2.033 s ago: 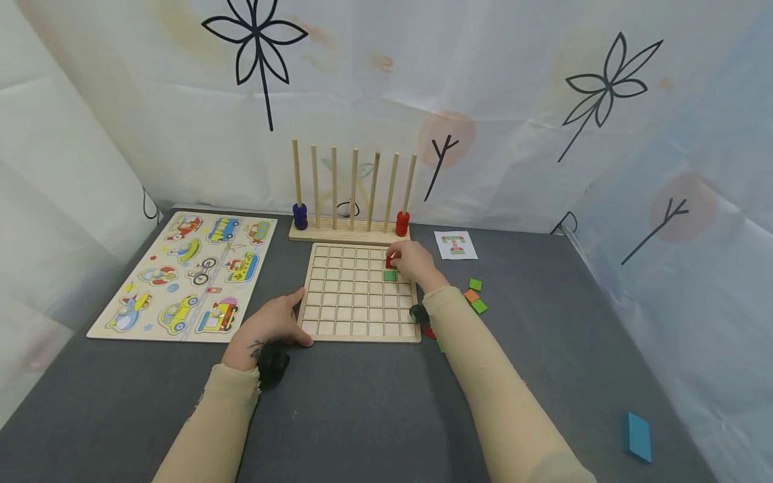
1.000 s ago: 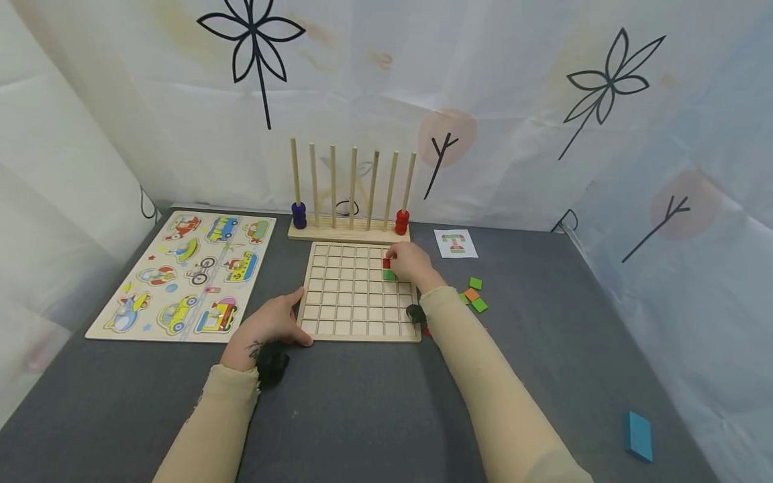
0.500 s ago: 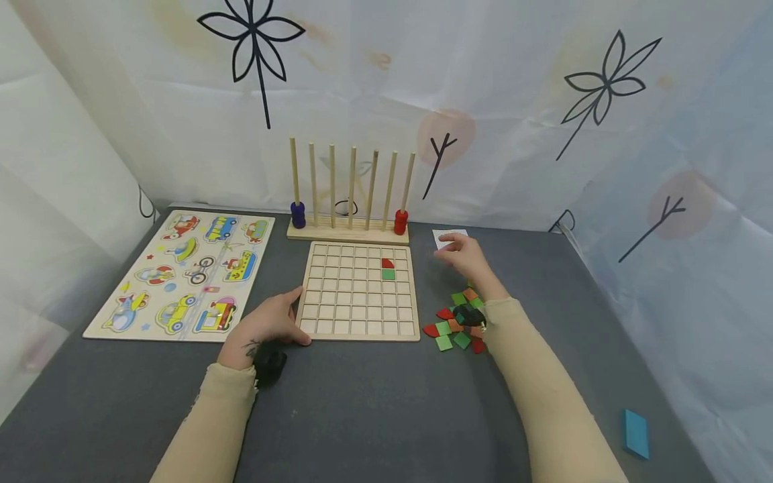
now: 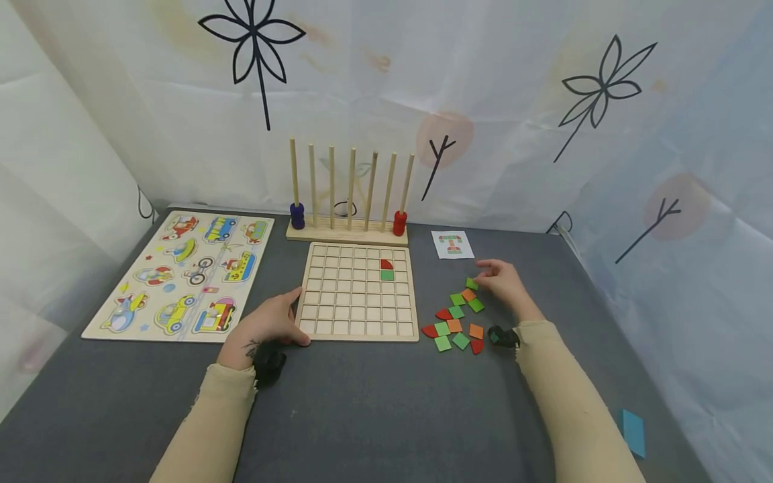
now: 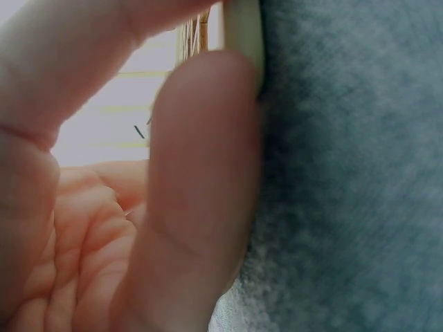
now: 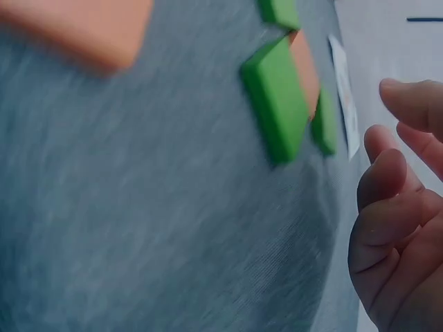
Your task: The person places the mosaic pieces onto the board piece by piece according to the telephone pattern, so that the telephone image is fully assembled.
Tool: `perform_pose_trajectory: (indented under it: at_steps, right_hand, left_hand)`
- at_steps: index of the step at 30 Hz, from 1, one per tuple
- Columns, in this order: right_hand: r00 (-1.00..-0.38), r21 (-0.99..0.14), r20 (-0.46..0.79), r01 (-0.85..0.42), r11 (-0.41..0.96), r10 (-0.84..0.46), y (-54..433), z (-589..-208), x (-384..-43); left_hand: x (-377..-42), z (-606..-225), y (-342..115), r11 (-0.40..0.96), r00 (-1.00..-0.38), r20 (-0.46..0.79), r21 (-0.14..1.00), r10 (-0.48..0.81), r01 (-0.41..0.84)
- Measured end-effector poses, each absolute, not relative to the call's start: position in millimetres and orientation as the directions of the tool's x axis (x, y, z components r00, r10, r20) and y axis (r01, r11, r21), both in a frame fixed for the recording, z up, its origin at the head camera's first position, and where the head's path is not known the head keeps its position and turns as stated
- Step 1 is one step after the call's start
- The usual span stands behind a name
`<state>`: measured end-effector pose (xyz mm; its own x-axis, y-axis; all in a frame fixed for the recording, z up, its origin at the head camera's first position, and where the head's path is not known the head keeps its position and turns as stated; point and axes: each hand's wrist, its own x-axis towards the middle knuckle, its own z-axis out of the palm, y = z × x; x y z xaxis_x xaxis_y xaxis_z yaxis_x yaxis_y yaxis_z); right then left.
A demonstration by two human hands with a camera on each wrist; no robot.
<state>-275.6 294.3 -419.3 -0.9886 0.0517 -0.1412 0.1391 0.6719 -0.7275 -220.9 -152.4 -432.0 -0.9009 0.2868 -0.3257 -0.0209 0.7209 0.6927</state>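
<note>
Left fingers [image 4: 291, 297], thumb [image 4: 297, 334] spread apart; right fingers [image 4: 490, 266] loosely bent.

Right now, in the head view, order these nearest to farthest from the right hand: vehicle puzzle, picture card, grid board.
1. Picture card, just beyond the right hand.
2. Grid board, left of the hand.
3. Vehicle puzzle, far left.

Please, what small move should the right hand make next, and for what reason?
Perhaps the right hand should pinch the nearest green tile: the hand seems empty, that tile lies close by, and the board carries only one red piece and one green piece, while the card shows more.
</note>
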Motion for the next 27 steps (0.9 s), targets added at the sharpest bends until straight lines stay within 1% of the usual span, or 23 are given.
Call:
perform_pose_trajectory:
  at_steps: [13, 23, 27]
  right_hand:
    - [-0.973, -0.719, -0.223, 0.207, 0.663, 0.062, 300, -432, -275]
    - [-0.977, -0.678, -0.206, 0.181, 0.713, 0.052, 299, -432, -276]
    - [-0.977, -0.660, -0.195, 0.199, 0.724, 0.090, 297, -431, -277]
  left_hand:
    - [-220, -432, -153, 0.715, -0.901, -0.322, 0.699, 0.292, -0.018]
    - [-220, -432, -152, 0.715, -0.899, -0.330, 0.699, 0.290, -0.026]
    - [-220, -431, -152, 0.718, -0.899, -0.331, 0.696, 0.288, -0.027]
